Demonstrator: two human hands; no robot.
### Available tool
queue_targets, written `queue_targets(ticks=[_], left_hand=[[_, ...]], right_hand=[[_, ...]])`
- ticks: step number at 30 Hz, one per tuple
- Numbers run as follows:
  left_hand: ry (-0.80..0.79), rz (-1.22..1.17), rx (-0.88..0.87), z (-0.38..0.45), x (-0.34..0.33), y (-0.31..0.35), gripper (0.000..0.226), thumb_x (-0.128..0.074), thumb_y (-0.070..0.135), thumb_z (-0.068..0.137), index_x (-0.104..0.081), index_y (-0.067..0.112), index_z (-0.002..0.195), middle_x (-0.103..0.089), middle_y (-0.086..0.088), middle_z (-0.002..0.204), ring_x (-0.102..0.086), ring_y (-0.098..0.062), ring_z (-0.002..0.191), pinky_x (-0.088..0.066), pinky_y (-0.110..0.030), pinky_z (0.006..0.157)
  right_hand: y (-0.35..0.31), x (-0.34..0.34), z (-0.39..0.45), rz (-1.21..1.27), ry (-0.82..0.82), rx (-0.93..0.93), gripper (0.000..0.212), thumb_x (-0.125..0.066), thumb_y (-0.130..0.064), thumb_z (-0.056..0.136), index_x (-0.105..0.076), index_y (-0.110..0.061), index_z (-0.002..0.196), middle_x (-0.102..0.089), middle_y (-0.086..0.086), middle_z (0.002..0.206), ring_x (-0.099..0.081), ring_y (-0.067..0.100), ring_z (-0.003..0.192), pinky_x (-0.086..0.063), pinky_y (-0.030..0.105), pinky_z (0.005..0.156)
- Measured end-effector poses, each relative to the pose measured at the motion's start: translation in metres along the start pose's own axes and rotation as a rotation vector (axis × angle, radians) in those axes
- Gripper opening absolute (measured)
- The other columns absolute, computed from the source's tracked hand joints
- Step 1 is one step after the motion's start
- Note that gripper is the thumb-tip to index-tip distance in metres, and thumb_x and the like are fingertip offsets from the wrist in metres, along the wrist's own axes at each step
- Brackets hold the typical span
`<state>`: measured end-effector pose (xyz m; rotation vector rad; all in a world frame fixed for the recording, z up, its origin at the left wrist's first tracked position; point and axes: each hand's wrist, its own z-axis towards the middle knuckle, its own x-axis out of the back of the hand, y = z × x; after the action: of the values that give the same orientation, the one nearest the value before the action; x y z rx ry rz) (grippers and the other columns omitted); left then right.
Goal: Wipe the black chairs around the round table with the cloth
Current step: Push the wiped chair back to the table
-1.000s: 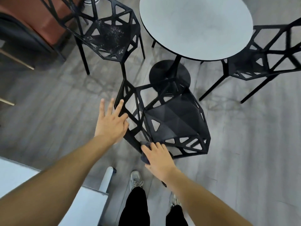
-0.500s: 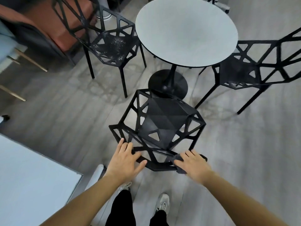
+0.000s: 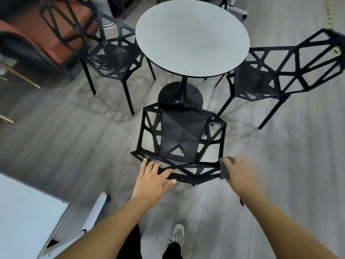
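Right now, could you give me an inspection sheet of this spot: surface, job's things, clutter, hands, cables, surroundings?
Surface: round table, grey top, nothing on it.
Job's things: near chair by the table's base; left chair, seat speckled white; right chair; dark cloth.
Clutter: nothing seen.
Hands: left hand rests on the near chair's backrest, fingers straight; right hand holds the cloth at the backrest's right end; its grip is blurred.
Cables: nothing seen.
Surroundings: grey plank floor; white table.
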<state>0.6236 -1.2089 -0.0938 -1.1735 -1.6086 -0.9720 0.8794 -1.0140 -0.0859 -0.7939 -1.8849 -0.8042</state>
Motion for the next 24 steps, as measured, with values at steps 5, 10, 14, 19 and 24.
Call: queue_targets(ticks=[5,10,14,19,24], left_hand=[[-0.043,0.002,-0.006,0.001,0.005,0.000,0.059,-0.016,0.068,0.099,-0.055,0.040,0.134,-0.059,-0.004,0.125,-0.047,-0.028,0.130,-0.004,-0.050,0.121],[-0.136,-0.080,-0.037,-0.003,0.028,-0.005,0.060,-0.013,0.063,0.098,-0.043,0.040,0.145,-0.052,-0.002,0.138,-0.037,-0.024,0.140,-0.008,-0.049,0.125],[-0.045,-0.147,-0.052,-0.009,0.059,-0.023,0.043,-0.025,0.049,0.102,-0.053,0.034,0.132,-0.055,0.005,0.127,-0.047,-0.021,0.129,-0.021,-0.045,0.121],[0.234,-0.130,-0.074,-0.023,0.112,-0.056,0.036,-0.034,0.047,0.096,-0.057,0.031,0.118,-0.056,0.007,0.118,-0.053,-0.021,0.116,-0.035,-0.043,0.110],[0.330,-0.131,-0.059,-0.029,0.162,-0.092,0.040,-0.033,0.048,0.095,-0.055,0.034,0.124,-0.054,0.003,0.133,-0.047,-0.022,0.130,-0.025,-0.044,0.116]], right_hand=[[-0.010,0.017,-0.012,0.729,-0.113,-0.231,0.069,-0.079,-0.027,0.073,-0.043,-0.043,0.130,-0.036,-0.003,0.111,-0.042,0.025,0.108,-0.053,0.045,0.090],[-0.046,0.035,-0.045,0.802,-0.009,-0.143,0.073,-0.077,-0.015,0.071,-0.045,-0.041,0.131,-0.042,-0.007,0.116,-0.043,0.022,0.111,-0.048,0.044,0.095],[-0.073,0.058,-0.056,0.864,0.131,-0.190,0.077,-0.081,-0.014,0.071,-0.044,-0.040,0.134,-0.047,-0.004,0.124,-0.044,0.022,0.113,-0.049,0.044,0.098],[-0.104,0.107,-0.052,0.922,0.297,-0.170,0.073,-0.080,-0.019,0.076,-0.045,-0.040,0.137,-0.047,-0.006,0.123,-0.044,0.017,0.115,-0.049,0.041,0.099],[-0.135,0.156,-0.043,0.908,0.394,-0.175,0.075,-0.082,-0.024,0.076,-0.043,-0.039,0.138,-0.046,-0.005,0.127,-0.046,0.018,0.114,-0.048,0.037,0.099]])
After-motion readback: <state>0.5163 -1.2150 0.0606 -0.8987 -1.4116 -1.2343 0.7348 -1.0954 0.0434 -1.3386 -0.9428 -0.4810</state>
